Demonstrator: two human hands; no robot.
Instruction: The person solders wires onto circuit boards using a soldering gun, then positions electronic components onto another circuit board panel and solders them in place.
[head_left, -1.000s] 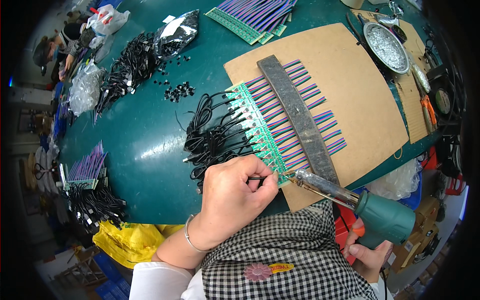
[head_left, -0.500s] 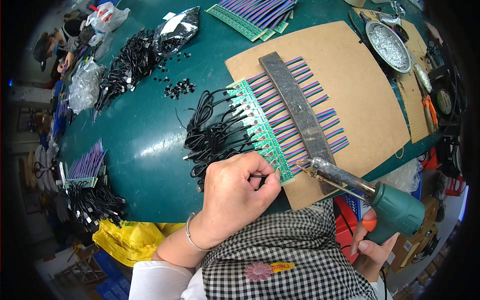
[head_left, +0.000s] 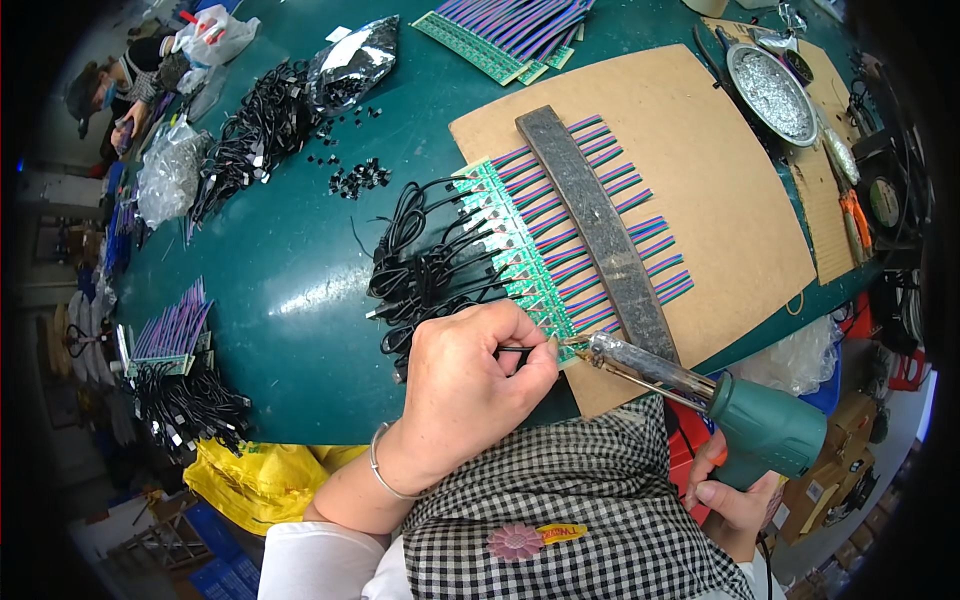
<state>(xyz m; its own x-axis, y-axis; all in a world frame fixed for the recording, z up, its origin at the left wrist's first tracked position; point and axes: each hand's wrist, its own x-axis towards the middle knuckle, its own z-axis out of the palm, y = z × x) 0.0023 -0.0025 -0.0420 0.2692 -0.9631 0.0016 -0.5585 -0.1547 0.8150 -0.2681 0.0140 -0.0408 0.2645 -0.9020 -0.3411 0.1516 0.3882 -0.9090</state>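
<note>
My left hand point(head_left: 468, 375) pinches the end of a black cable point(head_left: 513, 350) against the near corner of the green circuit board panel point(head_left: 525, 262). In my right hand point(head_left: 735, 492) is a green soldering gun point(head_left: 765, 425), its tip meeting the board close to my left fingertips. Black cables point(head_left: 425, 270) run off the panel's left side in a bundle. Striped ribbon wires point(head_left: 622, 178) stick out on its right, held down by a dark flat bar point(head_left: 597, 225). Panel and bar rest on a brown board point(head_left: 735, 190). My left fingers hide the exact joint.
Small black parts point(head_left: 360, 178) lie scattered beside a plastic bag point(head_left: 352, 65) and a black cable pile point(head_left: 262, 130). A round metal dish point(head_left: 772, 92) and orange-handled pliers point(head_left: 855, 220) sit far right. Finished-looking wired boards point(head_left: 170, 362) lie left. Another person point(head_left: 125, 90) works far left.
The soldering gun has moved left, bringing its tip from over the ribbon wires to the board's edge by my left fingers. My left hand stays nearly still.
</note>
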